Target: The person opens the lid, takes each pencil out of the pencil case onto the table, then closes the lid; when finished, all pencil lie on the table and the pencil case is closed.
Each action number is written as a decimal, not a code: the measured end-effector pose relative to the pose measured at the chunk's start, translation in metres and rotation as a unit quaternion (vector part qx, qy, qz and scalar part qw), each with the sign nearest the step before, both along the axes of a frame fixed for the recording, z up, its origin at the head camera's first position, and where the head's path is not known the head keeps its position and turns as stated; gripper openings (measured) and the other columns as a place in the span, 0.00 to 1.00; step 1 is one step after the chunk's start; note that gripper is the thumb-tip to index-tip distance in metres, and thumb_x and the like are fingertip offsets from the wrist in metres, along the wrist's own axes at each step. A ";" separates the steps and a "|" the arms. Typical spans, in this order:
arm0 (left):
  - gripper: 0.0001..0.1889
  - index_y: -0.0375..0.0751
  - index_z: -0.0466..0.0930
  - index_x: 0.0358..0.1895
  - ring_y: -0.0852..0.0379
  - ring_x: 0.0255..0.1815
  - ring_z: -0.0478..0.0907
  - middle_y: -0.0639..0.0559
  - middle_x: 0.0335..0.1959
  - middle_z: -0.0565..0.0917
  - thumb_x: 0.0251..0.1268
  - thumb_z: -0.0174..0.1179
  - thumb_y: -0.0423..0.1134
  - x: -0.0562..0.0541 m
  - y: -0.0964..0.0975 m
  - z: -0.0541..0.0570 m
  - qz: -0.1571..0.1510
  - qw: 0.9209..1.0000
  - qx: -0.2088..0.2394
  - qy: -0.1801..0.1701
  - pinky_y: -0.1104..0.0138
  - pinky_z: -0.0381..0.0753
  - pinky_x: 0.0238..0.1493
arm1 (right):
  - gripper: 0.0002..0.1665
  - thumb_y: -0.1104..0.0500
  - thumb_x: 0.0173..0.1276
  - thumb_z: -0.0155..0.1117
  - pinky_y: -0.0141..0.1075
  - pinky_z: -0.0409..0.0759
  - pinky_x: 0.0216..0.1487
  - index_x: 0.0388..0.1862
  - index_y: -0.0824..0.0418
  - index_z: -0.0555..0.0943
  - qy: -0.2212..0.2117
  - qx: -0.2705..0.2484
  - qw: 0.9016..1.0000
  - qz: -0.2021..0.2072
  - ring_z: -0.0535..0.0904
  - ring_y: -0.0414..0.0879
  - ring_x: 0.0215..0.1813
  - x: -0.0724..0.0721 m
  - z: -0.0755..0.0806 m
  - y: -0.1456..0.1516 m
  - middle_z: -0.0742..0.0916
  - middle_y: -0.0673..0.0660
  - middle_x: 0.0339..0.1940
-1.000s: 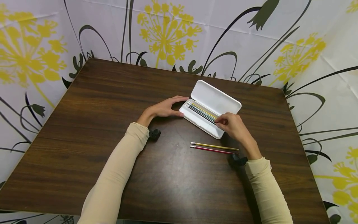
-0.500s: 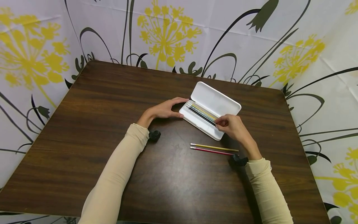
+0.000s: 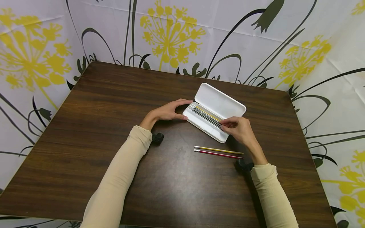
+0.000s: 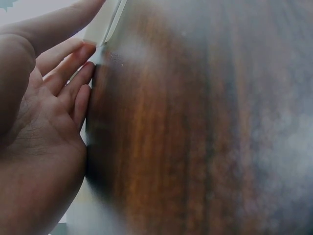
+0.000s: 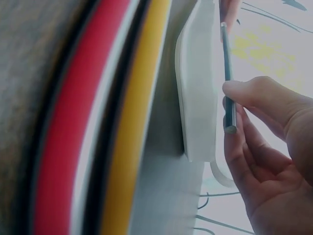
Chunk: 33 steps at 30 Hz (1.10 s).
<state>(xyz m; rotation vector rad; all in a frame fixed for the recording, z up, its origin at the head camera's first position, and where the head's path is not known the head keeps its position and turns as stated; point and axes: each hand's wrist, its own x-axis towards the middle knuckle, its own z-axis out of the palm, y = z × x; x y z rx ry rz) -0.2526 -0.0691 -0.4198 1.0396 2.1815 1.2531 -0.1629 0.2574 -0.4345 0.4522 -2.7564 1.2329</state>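
Between left grip and right grip, white case lies open, lid up. Left grip, thumb and fingers apart, touches case end; right grip pinches dark pencil over case. Work looks partway, we judge: several pencils inside, yellow pencil and red pencil outside, nearer us than right grip. Dark pencil going in or out, we cannot tell. Below both grips, brown wood-grain surface; beyond them, white cloth with yellow flowers.
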 end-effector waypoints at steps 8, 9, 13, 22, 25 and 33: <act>0.38 0.30 0.59 0.74 0.40 0.73 0.54 0.33 0.73 0.58 0.63 0.66 0.31 0.000 0.000 0.001 -0.007 1.000 0.005 -0.004 0.46 0.52 0.69 | 0.09 0.68 0.56 0.76 0.29 0.77 0.32 0.36 0.60 0.90 0.039 -0.010 0.999 -0.004 0.81 0.45 0.30 0.003 0.000 0.003 0.88 0.51 0.30; 0.38 0.30 0.58 0.74 0.40 0.73 0.54 0.33 0.73 0.58 0.63 0.66 0.32 0.000 0.000 0.002 -0.008 1.000 0.005 -0.005 0.46 0.52 0.69 | 0.09 0.68 0.56 0.76 0.29 0.77 0.33 0.36 0.60 0.90 0.040 -0.010 0.999 -0.002 0.81 0.45 0.30 0.003 0.000 0.004 0.88 0.51 0.31; 0.38 0.30 0.58 0.74 0.38 0.73 0.53 0.33 0.73 0.57 0.63 0.66 0.31 -0.002 0.000 -0.002 -0.007 1.000 0.007 -0.006 0.45 0.52 0.69 | 0.08 0.68 0.57 0.75 0.31 0.78 0.34 0.37 0.60 0.90 0.046 -0.009 0.999 0.004 0.82 0.44 0.32 0.006 0.001 0.007 0.88 0.51 0.32; 0.40 0.39 0.59 0.75 0.47 0.73 0.54 0.43 0.74 0.59 0.62 0.69 0.37 -0.021 0.000 -0.036 0.007 1.000 0.000 0.010 0.49 0.53 0.69 | 0.09 0.68 0.57 0.75 0.39 0.79 0.34 0.36 0.58 0.90 0.068 -0.005 0.998 0.009 0.81 0.41 0.32 0.015 0.013 0.013 0.87 0.49 0.31; 0.40 0.42 0.60 0.76 0.50 0.73 0.55 0.47 0.74 0.60 0.62 0.69 0.40 -0.024 0.000 -0.039 0.006 1.000 -0.006 0.012 0.51 0.54 0.69 | 0.10 0.68 0.57 0.75 0.40 0.79 0.34 0.38 0.57 0.90 0.070 0.001 0.997 0.020 0.80 0.41 0.33 0.023 0.017 0.016 0.87 0.47 0.32; 0.40 0.44 0.59 0.76 0.53 0.73 0.54 0.49 0.74 0.60 0.63 0.69 0.43 -0.025 -0.001 -0.039 0.001 1.000 -0.009 0.015 0.53 0.54 0.70 | 0.20 0.71 0.52 0.77 0.36 0.78 0.38 0.41 0.53 0.89 0.051 0.025 0.995 0.083 0.80 0.40 0.38 0.061 0.016 0.035 0.86 0.45 0.38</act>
